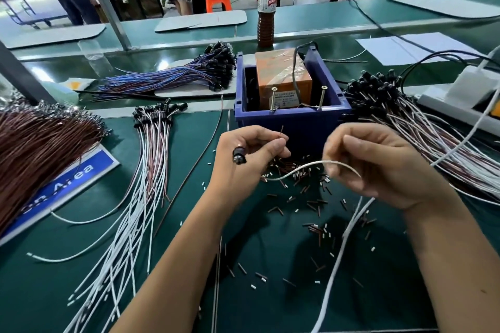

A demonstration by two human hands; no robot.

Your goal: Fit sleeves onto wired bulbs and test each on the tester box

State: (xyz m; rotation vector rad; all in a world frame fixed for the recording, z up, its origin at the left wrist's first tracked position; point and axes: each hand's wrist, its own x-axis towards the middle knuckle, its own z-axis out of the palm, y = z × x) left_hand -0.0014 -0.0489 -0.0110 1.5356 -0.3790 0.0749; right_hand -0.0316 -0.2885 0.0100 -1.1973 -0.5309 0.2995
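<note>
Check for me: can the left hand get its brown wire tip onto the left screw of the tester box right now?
Probably yes. The left hand pinches the brown wire just below the left screw, and only the box's blue wall stands between; lifting over it looks unobstructed.

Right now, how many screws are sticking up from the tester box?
2: left screw and right screw, both upright at the front edge of the orange unit in the tester box. More may be hidden behind.
</note>
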